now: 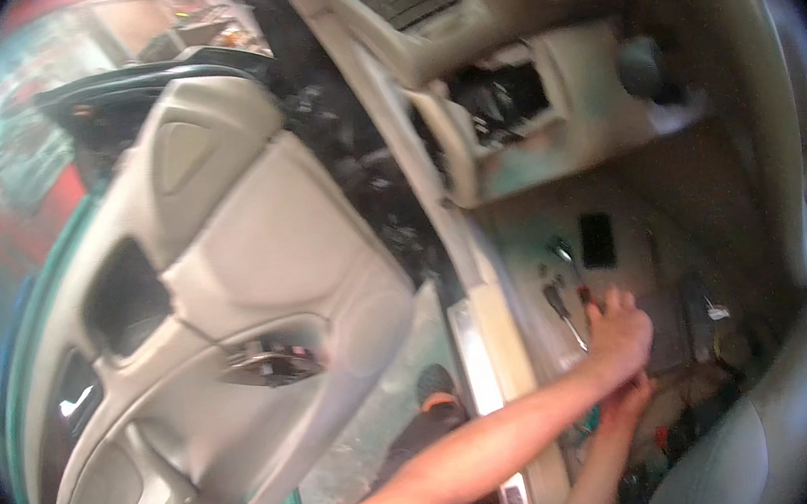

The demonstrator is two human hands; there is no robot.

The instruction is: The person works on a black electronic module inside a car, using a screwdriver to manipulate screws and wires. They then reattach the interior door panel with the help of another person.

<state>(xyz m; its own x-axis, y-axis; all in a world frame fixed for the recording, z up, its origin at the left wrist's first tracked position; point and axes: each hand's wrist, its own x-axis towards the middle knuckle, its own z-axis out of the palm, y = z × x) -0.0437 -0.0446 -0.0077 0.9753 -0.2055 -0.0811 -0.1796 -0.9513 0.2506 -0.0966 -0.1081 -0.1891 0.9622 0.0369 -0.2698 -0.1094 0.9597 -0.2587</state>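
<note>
From my feed the open door panel (258,267) is pale grey-beige with a teal painted edge, the dashboard (502,64) the same washed-out beige, the footwell floor (656,225) dusty grey-brown with a black rectangle (597,239), and the screwdriver (574,278) handle's red.

The car's footwell floor (656,225) carries everything here — a worn, dusty surface, grey-beige with greenish patches, lying below the opened dashboard. A black rectangular patch (597,239) sits on it near the middle. Just left of that patch lie slim metal tools (561,253), and a little below it a longer chromed tool (561,309) slants down toward the door sill. Well right of the patch and lower, a small white scrap (717,312) lies beside a round dull part (728,344). Further down from the patch, toward the seat, small red and dark bits (668,426) are scattered — too blurred to tell apart.
</note>
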